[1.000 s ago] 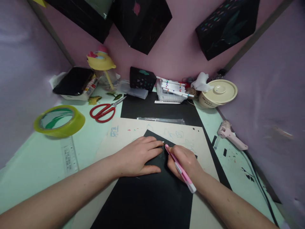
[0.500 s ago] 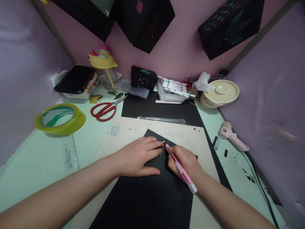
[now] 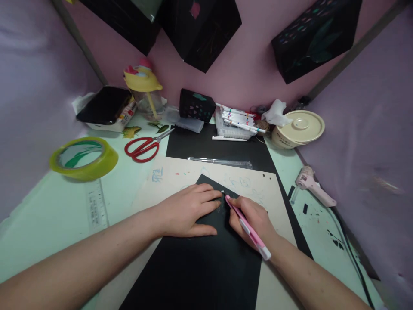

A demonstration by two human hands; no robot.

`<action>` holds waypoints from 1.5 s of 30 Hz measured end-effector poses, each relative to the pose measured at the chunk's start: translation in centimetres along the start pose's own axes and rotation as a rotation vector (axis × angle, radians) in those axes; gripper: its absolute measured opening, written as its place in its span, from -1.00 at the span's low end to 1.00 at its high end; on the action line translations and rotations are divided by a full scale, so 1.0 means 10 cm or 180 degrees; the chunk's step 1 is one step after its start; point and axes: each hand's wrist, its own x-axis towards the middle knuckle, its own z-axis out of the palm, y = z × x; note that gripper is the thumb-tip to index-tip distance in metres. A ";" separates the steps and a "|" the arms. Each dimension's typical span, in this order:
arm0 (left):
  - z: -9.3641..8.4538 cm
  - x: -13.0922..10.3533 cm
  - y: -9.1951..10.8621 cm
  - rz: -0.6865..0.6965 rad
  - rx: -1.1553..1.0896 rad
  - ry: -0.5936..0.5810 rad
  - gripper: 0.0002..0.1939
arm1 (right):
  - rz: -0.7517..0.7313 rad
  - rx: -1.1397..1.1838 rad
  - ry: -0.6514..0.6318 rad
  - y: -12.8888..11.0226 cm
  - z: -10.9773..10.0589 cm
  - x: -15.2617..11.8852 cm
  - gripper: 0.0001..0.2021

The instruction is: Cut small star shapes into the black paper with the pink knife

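Observation:
My left hand [image 3: 190,211] lies flat on a sheet of black paper [image 3: 193,271], its fingers spread and its fingertips near the upper part of the sheet. A pink pen-shaped cutter [image 3: 247,226] is gripped in my right hand [image 3: 253,219], its tip down at the black paper just right of my left fingertips. A tiny pale spot shows on the paper near that tip. Under the black paper lies a cream sheet [image 3: 277,193] with blue pencil marks.
Red scissors [image 3: 142,149], a yellow tape roll [image 3: 84,158] and a clear ruler [image 3: 97,204] lie left. Behind are white markers [image 3: 238,118], a chick-topped cup [image 3: 146,92] and a black box [image 3: 196,105]. A lidded bowl [image 3: 298,129] and pink glue gun [image 3: 311,185] are right.
The view has shifted slightly. My right hand and the pink cutter have moved a little to the right; my left hand stays flat on the paper.

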 end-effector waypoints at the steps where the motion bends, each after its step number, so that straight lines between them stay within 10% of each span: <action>1: 0.00 0.00 0.00 0.0003 -0.0005 0.0008 -0.44 | 0.0004 -0.0007 -0.0008 0.00 0.00 0.00 -0.86; 19: -0.02 0.00 0.02 0.0004 -0.0078 0.0038 -0.48 | -0.0125 -0.0159 -0.0150 0.02 0.02 0.01 -0.87; 45: 0.01 -0.02 0.01 0.0116 0.0068 0.0114 -0.49 | 0.1026 0.0796 -0.0078 0.06 -0.02 -0.03 -0.91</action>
